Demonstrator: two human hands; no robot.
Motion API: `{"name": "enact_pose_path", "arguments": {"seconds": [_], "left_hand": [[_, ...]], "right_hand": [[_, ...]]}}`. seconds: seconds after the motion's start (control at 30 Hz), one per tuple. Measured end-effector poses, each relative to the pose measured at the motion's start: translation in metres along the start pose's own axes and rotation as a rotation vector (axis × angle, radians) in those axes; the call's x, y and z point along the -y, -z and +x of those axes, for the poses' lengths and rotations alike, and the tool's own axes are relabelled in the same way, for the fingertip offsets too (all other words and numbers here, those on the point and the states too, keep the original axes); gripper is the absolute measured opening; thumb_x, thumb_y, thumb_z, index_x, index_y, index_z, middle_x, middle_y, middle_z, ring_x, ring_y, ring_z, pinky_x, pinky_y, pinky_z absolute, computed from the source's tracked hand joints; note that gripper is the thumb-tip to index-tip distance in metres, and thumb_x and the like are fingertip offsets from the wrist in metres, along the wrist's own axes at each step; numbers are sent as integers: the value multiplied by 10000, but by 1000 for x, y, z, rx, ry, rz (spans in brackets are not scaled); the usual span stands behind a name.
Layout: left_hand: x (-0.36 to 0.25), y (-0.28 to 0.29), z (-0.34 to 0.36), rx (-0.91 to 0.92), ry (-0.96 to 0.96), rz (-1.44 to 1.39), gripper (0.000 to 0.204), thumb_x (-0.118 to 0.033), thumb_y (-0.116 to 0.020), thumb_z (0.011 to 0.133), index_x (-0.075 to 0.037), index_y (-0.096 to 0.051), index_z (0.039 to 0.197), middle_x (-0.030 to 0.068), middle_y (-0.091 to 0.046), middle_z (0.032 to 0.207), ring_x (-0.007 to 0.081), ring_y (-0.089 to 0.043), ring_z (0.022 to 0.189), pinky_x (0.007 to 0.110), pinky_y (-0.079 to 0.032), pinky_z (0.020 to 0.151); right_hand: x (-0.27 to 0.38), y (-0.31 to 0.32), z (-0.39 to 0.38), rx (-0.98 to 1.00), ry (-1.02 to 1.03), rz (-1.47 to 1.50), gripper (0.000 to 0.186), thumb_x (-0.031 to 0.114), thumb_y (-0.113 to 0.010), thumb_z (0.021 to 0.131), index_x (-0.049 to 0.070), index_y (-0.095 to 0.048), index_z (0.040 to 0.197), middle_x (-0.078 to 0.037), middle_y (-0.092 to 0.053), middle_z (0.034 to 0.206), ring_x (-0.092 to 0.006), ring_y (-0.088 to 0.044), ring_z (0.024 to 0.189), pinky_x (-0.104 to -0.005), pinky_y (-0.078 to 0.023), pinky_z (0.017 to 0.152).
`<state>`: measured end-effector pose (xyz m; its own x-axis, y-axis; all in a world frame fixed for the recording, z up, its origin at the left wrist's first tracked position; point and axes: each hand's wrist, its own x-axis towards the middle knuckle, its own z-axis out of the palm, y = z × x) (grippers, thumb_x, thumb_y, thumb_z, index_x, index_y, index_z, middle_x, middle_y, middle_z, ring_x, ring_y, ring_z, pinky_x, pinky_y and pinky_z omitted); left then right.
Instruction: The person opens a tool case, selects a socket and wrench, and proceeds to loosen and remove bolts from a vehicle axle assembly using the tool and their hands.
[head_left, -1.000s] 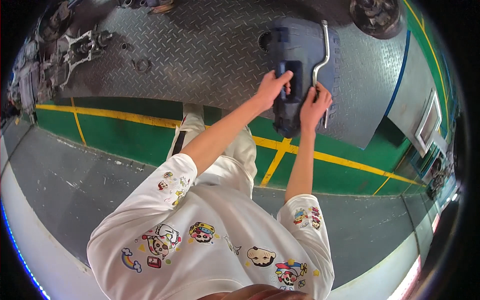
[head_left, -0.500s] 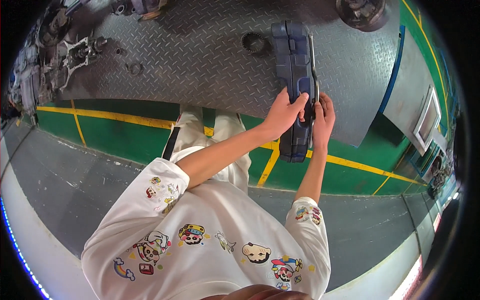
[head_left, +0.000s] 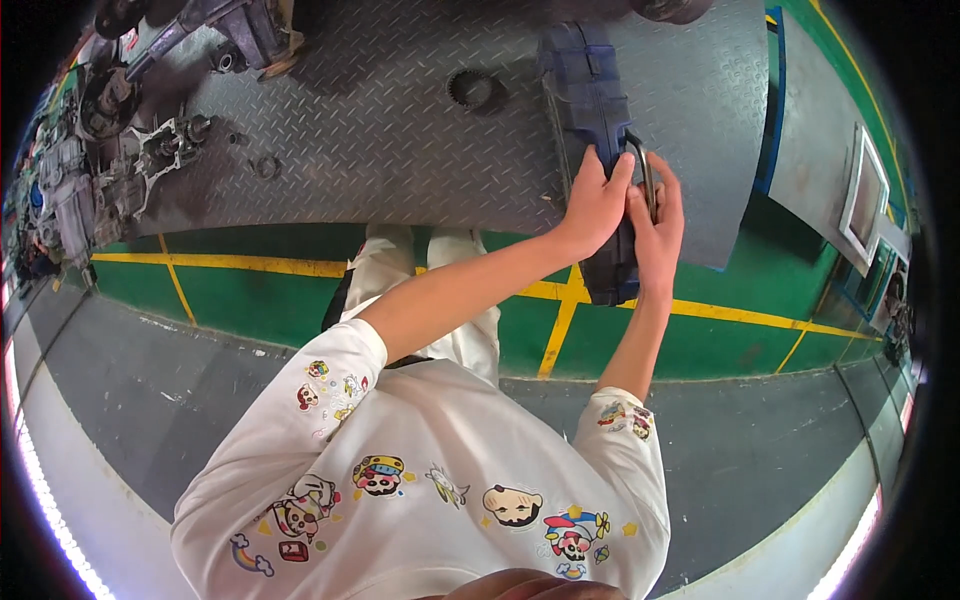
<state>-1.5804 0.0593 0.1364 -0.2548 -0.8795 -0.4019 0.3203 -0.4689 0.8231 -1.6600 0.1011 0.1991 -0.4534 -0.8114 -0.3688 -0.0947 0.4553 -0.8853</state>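
Note:
A dark blue plastic carrying case (head_left: 590, 90) stands on its narrow side across the near edge of the metal table, its near end sticking out past that edge. My left hand (head_left: 597, 205) is closed on the case, with its thumb pointing up along the side. In my right hand (head_left: 657, 222), just right of the case, is a dark metal bar (head_left: 646, 175) with a bent upper end that touches or lies very close to the case. Its lower part is hidden by my fingers. Left of the case, a toothed ring (head_left: 476, 91) lies on the table.
The table (head_left: 350, 150) has a raised tread pattern. Greasy machine parts (head_left: 160, 150) crowd its left side, with a large housing (head_left: 245, 35) at the far left. A small ring (head_left: 265, 166) lies nearby. A pale-framed panel (head_left: 865, 200) stands at the right.
The bar has gone from lying straight along the case to slanting, with its bent end near my left thumb. My right hand has turned with it. The camera view has shifted slightly.

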Motion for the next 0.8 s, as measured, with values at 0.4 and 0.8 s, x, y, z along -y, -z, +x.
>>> {"name": "enact_pose_path", "arguments": {"seconds": [0.4, 0.8], "left_hand": [[-21, 40, -15, 39, 151, -207, 213, -274, -475, 1076, -70, -464, 1015, -9, -515, 806, 74, -522, 705, 244, -471, 625], [6, 259, -28, -59, 504, -432, 474, -508, -385, 1066, -82, -591, 1044, 18, -599, 821, 141, -586, 756, 292, -507, 732]], "right_hand": [[-14, -36, -13, 64, 229, -195, 376, 12, -695, 869, 66, -628, 1235, -57, -557, 1015, -151, -574, 859, -276, -496, 761], [-44, -237, -70, 43, 211, -750, 368, 198, -745, 827, 154, -646, 1179, -127, -509, 1062, -347, -536, 1046, -445, -526, 785]]}}
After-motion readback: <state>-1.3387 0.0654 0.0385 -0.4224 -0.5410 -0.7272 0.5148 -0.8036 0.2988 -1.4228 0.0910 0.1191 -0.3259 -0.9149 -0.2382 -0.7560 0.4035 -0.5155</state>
